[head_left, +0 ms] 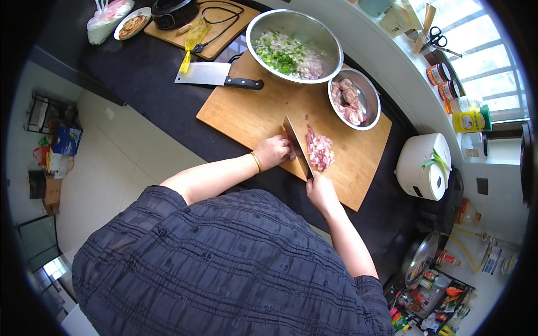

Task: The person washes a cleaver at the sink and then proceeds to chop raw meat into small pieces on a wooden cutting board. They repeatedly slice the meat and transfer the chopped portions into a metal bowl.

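Note:
My right hand [321, 193] grips the handle of a kitchen knife [297, 144], its blade upright over the wooden cutting board [246, 115]. My left hand [272, 152], fingers curled, holds a piece of raw meat [292, 151] against the board just left of the blade; the fingers mostly hide it. Right of the blade lies a heap of diced pink meat [320, 151]. A small metal bowl [374, 116] with larger raw meat pieces [348, 101] rests on the board's far right. Behind stands a large metal bowl [329, 35] of chopped green onion [277, 53] and pale minced bits.
A cleaver [204, 73] with a black handle lies beyond the board's left end. Farther back are a second board [224, 38] with a black appliance [174, 14], and a plate of flatbread [133, 25]. At right stands a white rice cooker [417, 171] with green onion on its lid.

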A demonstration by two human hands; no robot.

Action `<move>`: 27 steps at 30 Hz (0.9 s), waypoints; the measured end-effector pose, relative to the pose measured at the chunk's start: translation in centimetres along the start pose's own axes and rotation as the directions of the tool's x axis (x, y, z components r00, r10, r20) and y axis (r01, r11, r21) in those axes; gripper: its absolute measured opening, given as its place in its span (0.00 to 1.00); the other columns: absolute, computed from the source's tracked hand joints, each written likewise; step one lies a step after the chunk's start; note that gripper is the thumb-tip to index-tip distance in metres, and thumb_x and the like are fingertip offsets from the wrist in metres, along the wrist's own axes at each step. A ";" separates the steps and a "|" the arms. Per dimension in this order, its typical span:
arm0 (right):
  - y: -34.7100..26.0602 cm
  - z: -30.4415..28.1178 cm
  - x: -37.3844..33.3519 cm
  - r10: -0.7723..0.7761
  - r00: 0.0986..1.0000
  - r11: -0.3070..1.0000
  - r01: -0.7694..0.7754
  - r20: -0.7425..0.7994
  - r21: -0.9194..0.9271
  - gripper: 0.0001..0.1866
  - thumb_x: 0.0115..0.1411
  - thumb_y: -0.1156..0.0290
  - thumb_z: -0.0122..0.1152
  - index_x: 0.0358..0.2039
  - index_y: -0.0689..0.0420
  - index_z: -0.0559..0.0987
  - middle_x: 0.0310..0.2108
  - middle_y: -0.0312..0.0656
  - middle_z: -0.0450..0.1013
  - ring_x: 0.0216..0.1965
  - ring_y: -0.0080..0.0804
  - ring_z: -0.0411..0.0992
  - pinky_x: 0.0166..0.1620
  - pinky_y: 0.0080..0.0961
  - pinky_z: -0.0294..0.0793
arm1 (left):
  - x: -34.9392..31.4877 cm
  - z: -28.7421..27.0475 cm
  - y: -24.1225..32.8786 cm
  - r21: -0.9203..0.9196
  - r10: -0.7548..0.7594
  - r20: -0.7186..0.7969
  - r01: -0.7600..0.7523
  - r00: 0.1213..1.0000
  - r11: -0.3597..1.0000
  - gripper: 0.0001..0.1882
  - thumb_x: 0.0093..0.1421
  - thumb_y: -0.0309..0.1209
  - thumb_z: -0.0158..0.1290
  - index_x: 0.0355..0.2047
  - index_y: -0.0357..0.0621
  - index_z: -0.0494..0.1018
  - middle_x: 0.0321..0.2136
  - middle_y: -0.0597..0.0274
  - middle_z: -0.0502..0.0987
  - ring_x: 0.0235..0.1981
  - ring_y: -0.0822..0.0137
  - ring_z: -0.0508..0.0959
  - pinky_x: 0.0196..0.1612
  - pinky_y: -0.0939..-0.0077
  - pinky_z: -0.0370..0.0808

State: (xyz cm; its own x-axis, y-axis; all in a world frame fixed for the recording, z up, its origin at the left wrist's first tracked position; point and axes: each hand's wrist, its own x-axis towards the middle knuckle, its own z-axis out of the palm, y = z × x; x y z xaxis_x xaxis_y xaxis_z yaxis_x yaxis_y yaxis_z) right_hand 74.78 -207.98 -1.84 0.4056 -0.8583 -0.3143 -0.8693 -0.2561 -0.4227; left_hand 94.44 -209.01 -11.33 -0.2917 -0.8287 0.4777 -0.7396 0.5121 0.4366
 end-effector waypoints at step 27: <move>0.5 2.0 2.8 0.020 1.000 0.995 -0.019 -0.014 0.096 0.10 0.52 0.73 0.48 0.33 0.64 0.71 0.26 0.62 0.70 0.32 0.58 0.70 0.38 0.45 0.69 | 0.3 0.3 0.2 0.032 -0.067 0.003 0.067 0.998 0.997 0.10 0.37 0.30 0.56 0.22 0.43 0.72 0.29 0.63 0.73 0.33 0.63 0.73 0.38 0.75 0.72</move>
State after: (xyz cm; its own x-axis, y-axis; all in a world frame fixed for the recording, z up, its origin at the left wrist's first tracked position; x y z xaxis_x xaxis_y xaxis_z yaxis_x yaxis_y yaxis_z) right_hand 76.02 -209.62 -4.63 0.3839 -0.8693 -0.3113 -0.8459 -0.1959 -0.4961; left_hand 94.08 -209.20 -11.35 -0.2436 -0.8618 0.4450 -0.7767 0.4482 0.4427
